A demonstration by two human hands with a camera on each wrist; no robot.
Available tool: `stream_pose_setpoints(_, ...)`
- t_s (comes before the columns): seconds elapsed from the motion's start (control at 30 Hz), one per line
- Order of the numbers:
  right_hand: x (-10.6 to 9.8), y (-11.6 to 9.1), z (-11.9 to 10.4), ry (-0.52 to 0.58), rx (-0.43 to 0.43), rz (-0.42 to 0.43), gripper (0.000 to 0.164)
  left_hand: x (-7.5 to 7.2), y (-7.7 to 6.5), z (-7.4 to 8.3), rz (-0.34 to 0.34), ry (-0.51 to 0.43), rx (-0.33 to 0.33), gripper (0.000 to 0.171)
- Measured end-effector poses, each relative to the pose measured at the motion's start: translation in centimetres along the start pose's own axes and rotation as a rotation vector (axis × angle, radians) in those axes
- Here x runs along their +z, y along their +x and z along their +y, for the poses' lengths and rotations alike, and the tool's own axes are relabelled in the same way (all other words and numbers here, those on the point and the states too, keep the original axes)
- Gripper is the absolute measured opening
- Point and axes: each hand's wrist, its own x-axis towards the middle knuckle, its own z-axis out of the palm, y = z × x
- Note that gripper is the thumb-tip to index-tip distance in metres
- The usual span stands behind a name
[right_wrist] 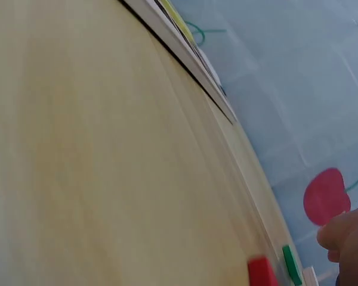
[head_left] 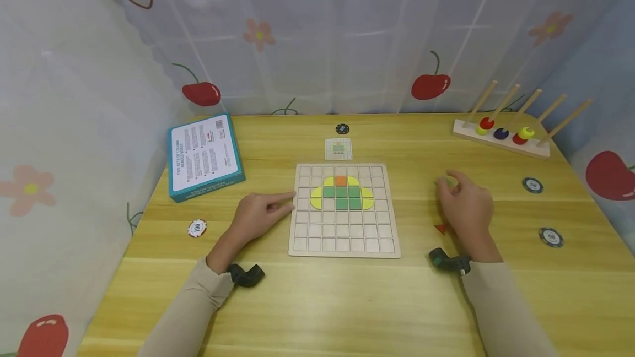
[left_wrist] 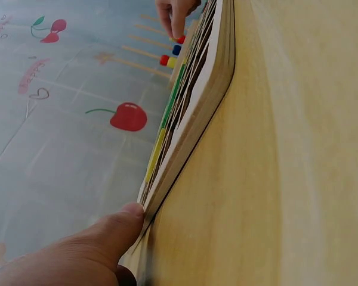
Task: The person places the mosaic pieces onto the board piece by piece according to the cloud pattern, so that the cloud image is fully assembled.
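A square wooden grid board (head_left: pixel 322 231) lies mid-table, with yellow rounded pieces (head_left: pixel 316 197), green squares (head_left: pixel 342 203) and an orange square (head_left: pixel 340 180) in its cells. My left hand (head_left: pixel 255 216) touches the board's left edge with thumb and forefinger extended; the left wrist view shows the thumb (left_wrist: pixel 128 220) against that edge. Right of the board, my right hand (head_left: pixel 467 208) hovers with bent fingers above small loose pieces. A green piece (right_wrist: pixel 291 264) stands just apart from its fingertips. Nearer me is a red triangle (head_left: pixel 440 228). Nothing held shows between the right fingers.
Behind the board lie a pattern card (head_left: pixel 338 149) and a black chip (head_left: pixel 342 129). A teal box (head_left: pixel 205 153) sits back left, above a red-and-white chip (head_left: pixel 197 228). At back right stands a peg rack (head_left: pixel 501 139) with beads. Two dark chips (head_left: pixel 533 185) lie along the right.
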Motion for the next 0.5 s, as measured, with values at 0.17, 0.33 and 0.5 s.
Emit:
stream_pose_setpoints(0.17, -0.73, 0.22, 1.09, -0.041, 0.096, -0.119, 0.053, 0.09, 0.00, -0.04, 0.002, 0.000, 0.006, 0.033)
stream_pose_setpoints(0.33, -0.79, 0.08, 1.09, -0.056, 0.093, -0.198, 0.053, 0.06, -0.17, -0.02, 0.004, 0.000, 0.007, 0.032)
stream_pose_setpoints(0.5, -0.70, -0.03, 0.79, -0.091, 0.064, -0.208, 0.046, -0.01, -0.12, 0.03, 0.007, -0.002, 0.014, 0.033)
